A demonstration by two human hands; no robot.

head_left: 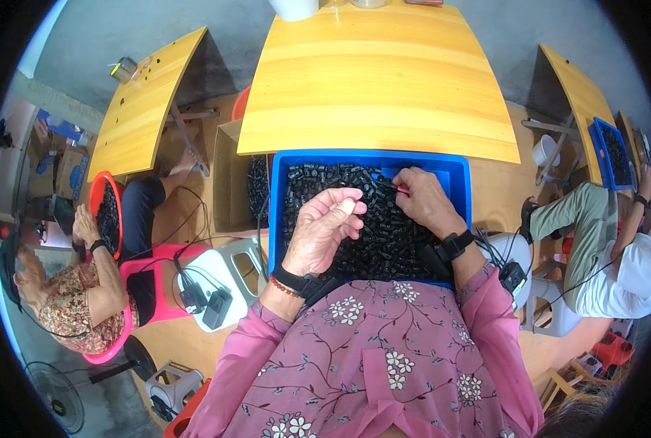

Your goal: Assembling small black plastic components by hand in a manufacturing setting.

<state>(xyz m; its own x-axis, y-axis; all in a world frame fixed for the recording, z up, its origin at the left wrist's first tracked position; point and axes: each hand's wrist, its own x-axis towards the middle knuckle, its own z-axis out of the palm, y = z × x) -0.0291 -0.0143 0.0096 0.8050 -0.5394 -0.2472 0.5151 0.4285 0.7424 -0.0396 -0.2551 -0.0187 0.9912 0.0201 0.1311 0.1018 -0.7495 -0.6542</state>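
Observation:
A blue plastic tray (465, 196) sits in front of me, filled with many small black parts (384, 244) that look like short moulded pieces. Over the tray's left half is my left hand (321, 228), its palm turned up and the fingers curled toward the thumb. Something pale shows at that thumb's tip; whether the hand holds a part cannot be made out. My right hand (429, 201) reaches into the tray's far right with its fingertips pinched together. A small pinkish-red bit shows at those fingertips, but what they grip is too small to name.
A yellow wooden table (376, 80) stands just beyond the tray. Left of the tray is a cardboard box (230, 175) with black parts. White stools (212, 288) with cables and black devices flank me. Co-workers sit at left with a red basin (99, 191) and at right by another blue tray (598, 150).

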